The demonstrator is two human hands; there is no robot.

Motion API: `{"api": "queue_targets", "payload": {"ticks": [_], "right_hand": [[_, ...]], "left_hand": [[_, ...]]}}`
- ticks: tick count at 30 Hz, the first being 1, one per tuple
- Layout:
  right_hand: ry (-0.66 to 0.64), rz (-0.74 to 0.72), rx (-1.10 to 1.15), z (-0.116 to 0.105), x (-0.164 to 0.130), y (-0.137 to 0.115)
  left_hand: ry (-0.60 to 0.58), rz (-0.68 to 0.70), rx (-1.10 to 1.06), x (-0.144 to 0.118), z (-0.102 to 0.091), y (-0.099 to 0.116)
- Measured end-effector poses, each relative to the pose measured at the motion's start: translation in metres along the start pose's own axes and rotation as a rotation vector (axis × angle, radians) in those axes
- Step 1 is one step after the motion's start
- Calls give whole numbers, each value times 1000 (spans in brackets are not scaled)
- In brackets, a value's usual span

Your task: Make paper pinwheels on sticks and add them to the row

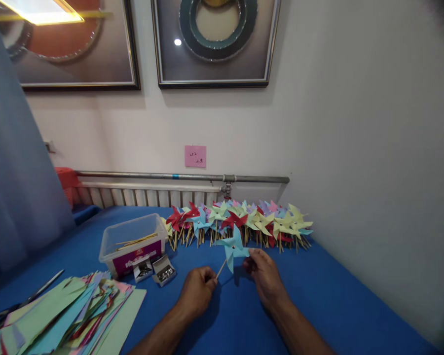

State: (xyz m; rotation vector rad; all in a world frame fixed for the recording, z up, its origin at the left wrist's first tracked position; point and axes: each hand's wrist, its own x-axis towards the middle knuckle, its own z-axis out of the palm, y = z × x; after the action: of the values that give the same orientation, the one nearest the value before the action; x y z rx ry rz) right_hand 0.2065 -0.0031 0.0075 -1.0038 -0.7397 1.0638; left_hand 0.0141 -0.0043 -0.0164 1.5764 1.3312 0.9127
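A light blue paper pinwheel (234, 247) on a thin wooden stick is held up over the blue table. My left hand (202, 288) is closed round the lower end of the stick. With thumb and fingers my right hand (262, 271) pinches the tip of the pinwheel's right blade. Behind it stand many finished pinwheels (261, 222) in red, yellow, green, blue and purple, crowded together with their sticks downward.
A clear plastic tub (133, 241) with wooden sticks stands left, with two small boxes of metal pins (164, 272) before it. Coloured paper pieces (70, 315) and scissors (25, 301) lie front left. A radiator (151, 196) and wall are behind the blue table (318, 301).
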Motion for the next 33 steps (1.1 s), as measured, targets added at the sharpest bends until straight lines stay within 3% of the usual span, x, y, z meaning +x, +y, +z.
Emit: {"api": "queue_targets", "payload": {"ticks": [9,15,19,24,28,33], "right_hand": [[-166,115,-77,15,-17,14],[-272,101,-181,20,-20,30],[-169,40,-146,17,-11,26],[3,-61,-22,4,3,7],[30,-56,33,-2,4,-3],[-10,-31,-10,3,-1,2]], "left_hand": [[-9,-22,-98,2,2,-1],[-31,-25,-182,1,6,0],[-7,-40,-185,4,6,-3],[12,4,-25,1,2,-1],[-8,14,-3,-1,2,0],[-3,4,-12,-1,3,0]]}}
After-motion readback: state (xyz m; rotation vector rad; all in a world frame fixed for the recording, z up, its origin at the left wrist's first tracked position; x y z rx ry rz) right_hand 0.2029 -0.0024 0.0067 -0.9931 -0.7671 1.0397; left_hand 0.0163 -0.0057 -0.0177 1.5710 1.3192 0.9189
